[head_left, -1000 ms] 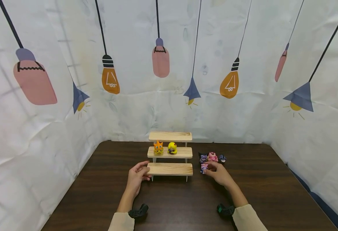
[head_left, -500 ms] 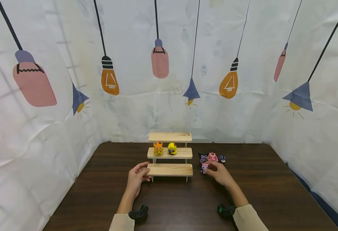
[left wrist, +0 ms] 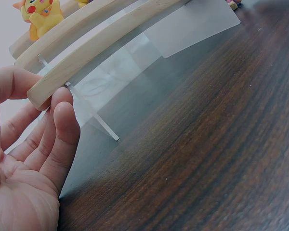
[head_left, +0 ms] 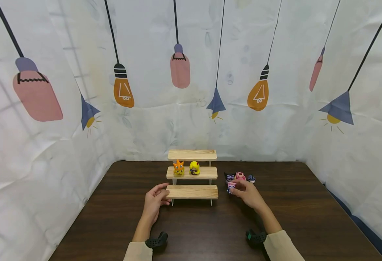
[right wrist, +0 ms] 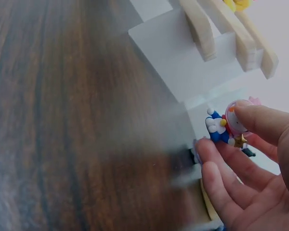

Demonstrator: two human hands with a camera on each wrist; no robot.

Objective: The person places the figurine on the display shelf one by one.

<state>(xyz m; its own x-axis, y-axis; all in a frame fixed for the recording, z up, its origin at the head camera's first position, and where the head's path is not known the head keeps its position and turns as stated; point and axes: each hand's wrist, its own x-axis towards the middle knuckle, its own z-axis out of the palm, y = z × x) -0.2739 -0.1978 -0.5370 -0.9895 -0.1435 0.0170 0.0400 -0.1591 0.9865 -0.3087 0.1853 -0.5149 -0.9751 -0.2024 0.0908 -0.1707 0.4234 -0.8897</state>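
Note:
My left hand (head_left: 153, 203) pinches the left end of the lowest board of a three-tier wooden display stand (head_left: 192, 192) with clear legs. In the left wrist view the thumb lies over the board (left wrist: 58, 79) and the fingers are under it. To the stand's right, my right hand (head_left: 250, 195) pinches a small figurine (right wrist: 219, 126) with a pink-edged head and a blue-and-white body between thumb and fingers. It appears raised off the table in the right wrist view. Two yellow figurines sit on the middle board, one with an orange hood (head_left: 179, 167), one with a rounded head (head_left: 194, 168).
Just behind the right hand stand a dark purple figurine (head_left: 229, 177), a pink figurine (head_left: 240, 176) and a dark blue figurine (head_left: 251, 179). The dark wooden table (head_left: 197, 232) ends at a white printed curtain (head_left: 145, 134) at the back and sides.
My right hand has lifted the pink-and-blue figurine slightly, moving it up in the head view. The left hand and the stand have stayed in place.

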